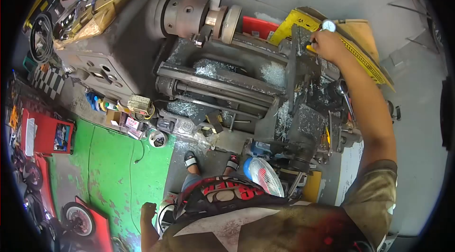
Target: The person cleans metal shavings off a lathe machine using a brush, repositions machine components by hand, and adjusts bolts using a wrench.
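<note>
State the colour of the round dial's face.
The dial face is white, best seen in the head view.

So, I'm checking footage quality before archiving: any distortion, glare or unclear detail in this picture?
Head view: wide-angle look, corners cut off by curved black borders; head view: bright glints on the silvery metal shavings; head view: the round white-faced dial beside the bare right hand is too small to read.

Soft, fairly even light; black-rimmed, bowed edges.
</note>
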Demonstrator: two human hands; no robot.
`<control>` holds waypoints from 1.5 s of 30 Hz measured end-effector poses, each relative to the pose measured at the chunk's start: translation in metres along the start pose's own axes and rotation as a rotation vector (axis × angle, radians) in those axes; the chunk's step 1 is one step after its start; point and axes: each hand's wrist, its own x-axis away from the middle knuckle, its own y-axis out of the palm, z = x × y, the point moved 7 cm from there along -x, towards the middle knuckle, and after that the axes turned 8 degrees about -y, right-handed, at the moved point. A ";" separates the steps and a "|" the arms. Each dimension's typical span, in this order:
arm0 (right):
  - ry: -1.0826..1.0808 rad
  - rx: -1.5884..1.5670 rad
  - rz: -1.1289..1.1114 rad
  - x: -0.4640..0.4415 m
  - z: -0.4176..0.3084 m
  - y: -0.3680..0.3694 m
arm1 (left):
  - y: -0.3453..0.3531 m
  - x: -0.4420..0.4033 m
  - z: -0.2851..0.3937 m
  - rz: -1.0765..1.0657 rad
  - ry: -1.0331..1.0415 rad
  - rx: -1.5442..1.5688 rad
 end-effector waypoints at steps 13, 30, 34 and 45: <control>0.136 -0.034 -0.265 0.002 -0.013 -0.001 | -0.015 0.003 0.013 0.019 -0.379 0.408; 0.203 -0.109 0.123 0.116 0.007 -0.095 | -0.042 -0.089 0.084 -0.043 -0.100 0.051; 0.218 -0.071 0.196 0.121 -0.012 -0.108 | -0.063 -0.094 0.105 -0.048 -0.237 0.349; 0.195 0.054 0.054 0.115 -0.066 -0.114 | -0.043 -0.096 0.089 -0.097 -0.299 0.290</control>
